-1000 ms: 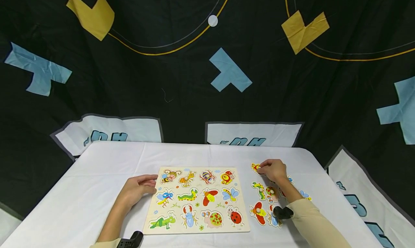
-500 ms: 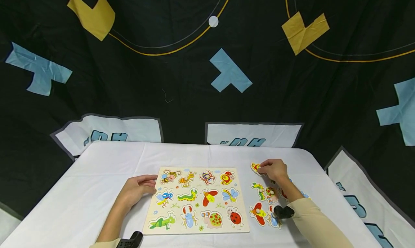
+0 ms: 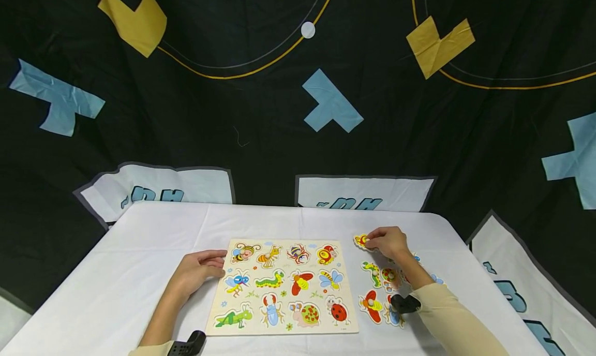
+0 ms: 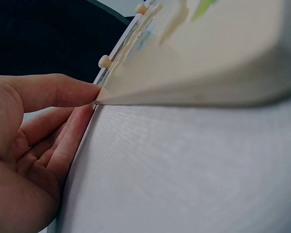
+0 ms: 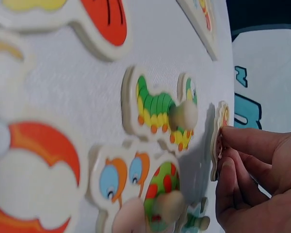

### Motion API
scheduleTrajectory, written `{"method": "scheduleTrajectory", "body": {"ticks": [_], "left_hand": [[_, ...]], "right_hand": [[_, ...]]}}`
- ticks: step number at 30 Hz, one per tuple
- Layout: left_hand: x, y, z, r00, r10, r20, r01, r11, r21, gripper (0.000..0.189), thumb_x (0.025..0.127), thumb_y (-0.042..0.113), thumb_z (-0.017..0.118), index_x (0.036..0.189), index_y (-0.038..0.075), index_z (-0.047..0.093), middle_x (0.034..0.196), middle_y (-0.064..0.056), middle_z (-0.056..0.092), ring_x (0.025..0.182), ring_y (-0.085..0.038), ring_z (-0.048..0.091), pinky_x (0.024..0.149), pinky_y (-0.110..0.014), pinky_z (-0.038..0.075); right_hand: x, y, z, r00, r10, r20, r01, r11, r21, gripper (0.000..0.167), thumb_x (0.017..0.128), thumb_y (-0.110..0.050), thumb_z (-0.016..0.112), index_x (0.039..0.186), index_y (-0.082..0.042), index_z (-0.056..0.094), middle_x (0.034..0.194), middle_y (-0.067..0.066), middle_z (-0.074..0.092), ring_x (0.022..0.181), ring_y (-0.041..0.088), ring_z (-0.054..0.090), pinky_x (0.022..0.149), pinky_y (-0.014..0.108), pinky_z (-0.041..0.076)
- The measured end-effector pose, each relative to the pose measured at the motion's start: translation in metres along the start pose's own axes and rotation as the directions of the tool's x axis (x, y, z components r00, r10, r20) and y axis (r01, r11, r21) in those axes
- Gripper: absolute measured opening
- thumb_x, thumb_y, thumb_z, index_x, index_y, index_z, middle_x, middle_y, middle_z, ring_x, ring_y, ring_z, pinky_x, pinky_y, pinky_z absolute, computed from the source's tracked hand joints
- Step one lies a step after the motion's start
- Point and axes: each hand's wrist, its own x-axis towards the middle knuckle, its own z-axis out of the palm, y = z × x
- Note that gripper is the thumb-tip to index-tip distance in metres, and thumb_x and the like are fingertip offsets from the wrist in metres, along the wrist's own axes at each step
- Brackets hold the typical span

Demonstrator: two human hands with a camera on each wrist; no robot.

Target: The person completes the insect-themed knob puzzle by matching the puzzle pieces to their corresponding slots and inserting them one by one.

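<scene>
A flat wooden puzzle board [image 3: 288, 294] printed with insect pictures lies on the white table. At its left edge, my left hand [image 3: 197, 273] grips the rim; in the left wrist view, finger and thumb tips meet the board's edge [image 4: 194, 102]. My right hand [image 3: 390, 242] pinches a red and yellow butterfly puzzle piece [image 3: 360, 241], held tilted on edge in the right wrist view. Below that hand lie a caterpillar piece [image 5: 155, 107], a snail piece [image 5: 114, 179] and a red-winged bug piece [image 3: 371, 307]. My right forearm partly hides other pieces.
A stag beetle piece [image 3: 395, 314] lies near the right wrist camera. Knobs [image 5: 184, 115] stand up from several loose pieces. Behind the white-covered table [image 3: 158, 237] hangs a black cloth [image 3: 261, 118] with blue and yellow patches.
My right hand has shifted a little to the left, carrying the butterfly piece with it toward the board. The left hand and the board have stayed in place.
</scene>
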Motion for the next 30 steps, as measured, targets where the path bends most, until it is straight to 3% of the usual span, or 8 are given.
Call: {"method": "scheduleTrajectory", "body": {"ticks": [8, 17, 30], "left_hand": [[-0.001, 0.0, -0.001, 1.0, 0.002, 0.006, -0.002, 1.0, -0.015, 0.057, 0.076, 0.004, 0.08, 0.131, -0.001, 0.066, 0.102, -0.006, 0.074, 0.088, -0.009, 0.066, 0.078, -0.02, 0.047], [0.0, -0.001, 0.0, 1.0, 0.005, 0.008, -0.005, 1.0, -0.016, 0.057, 0.076, 0.004, 0.08, 0.131, -0.001, 0.065, 0.101, -0.006, 0.074, 0.087, -0.01, 0.067, 0.079, -0.02, 0.047], [-0.001, 0.0, 0.0, 1.0, 0.0, 0.001, 0.0, 1.0, -0.008, 0.057, 0.076, 0.003, 0.08, 0.131, 0.0, 0.066, 0.101, -0.006, 0.074, 0.087, -0.01, 0.066, 0.08, -0.021, 0.047]], "right_hand": [[-0.001, -0.009, 0.007, 0.999, -0.022, 0.045, 0.022, 1.0, 0.006, 0.02, 0.084, -0.02, 0.079, 0.099, -0.008, 0.078, 0.096, 0.007, 0.074, 0.088, 0.022, 0.061, 0.072, 0.03, 0.044], [-0.004, -0.018, 0.013, 0.997, -0.038, 0.071, 0.034, 0.998, 0.051, 0.017, 0.083, -0.017, 0.08, 0.097, -0.007, 0.079, 0.091, 0.005, 0.075, 0.077, 0.018, 0.062, 0.067, 0.028, 0.047], [-0.007, -0.031, 0.023, 0.991, -0.088, 0.097, 0.083, 0.995, 0.056, 0.015, 0.083, -0.017, 0.079, 0.096, -0.011, 0.079, 0.095, 0.003, 0.076, 0.08, 0.018, 0.059, 0.07, 0.029, 0.045]]}}
